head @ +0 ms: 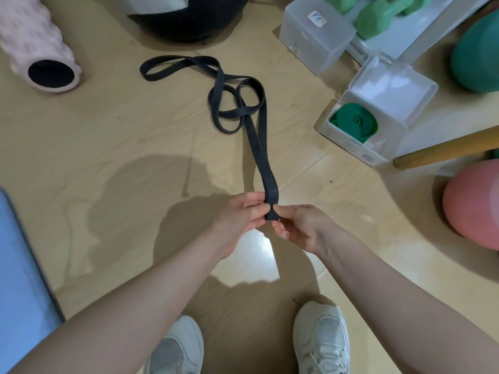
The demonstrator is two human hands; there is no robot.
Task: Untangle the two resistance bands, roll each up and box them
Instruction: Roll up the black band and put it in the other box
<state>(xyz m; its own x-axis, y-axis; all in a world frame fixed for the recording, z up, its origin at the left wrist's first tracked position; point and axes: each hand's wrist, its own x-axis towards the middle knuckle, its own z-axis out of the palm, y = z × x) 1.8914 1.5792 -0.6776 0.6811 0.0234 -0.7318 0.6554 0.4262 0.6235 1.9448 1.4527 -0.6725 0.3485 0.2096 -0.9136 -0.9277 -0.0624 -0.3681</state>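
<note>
A person standing on a pale wood floor [94, 157] starts on the second of two resistance bands. Far out to the upper left of the left hand lies a pink foam roller [35, 47]; a blue mat [21, 265] runs along the edge below it. The dark band [259, 141] trails away from both hands across the floor, looped over itself several times beyond the fingertips and not yet straightened. Its near end, a flattened fold, is lifted between the hands.

The left hand [243, 214] has its fingers curled in, thumb and fingertips pinching the left edge of the fold. The right hand [299, 228] mirrors it, thumb and forefinger nipping the right edge, the other fingers loosely bent below. Both hands meet on the same short stretch of band, apparently to begin the first turn of the roll.

Up and to the right of the right hand, the green band [353, 122] sits coiled inside an open clear box [378, 109], so that half appears done. A second clear box [316, 31] stands farther off beside green dumbbells [378, 14]. Left to do, by this view: clear the loops, roll the dark band and box it.
</note>
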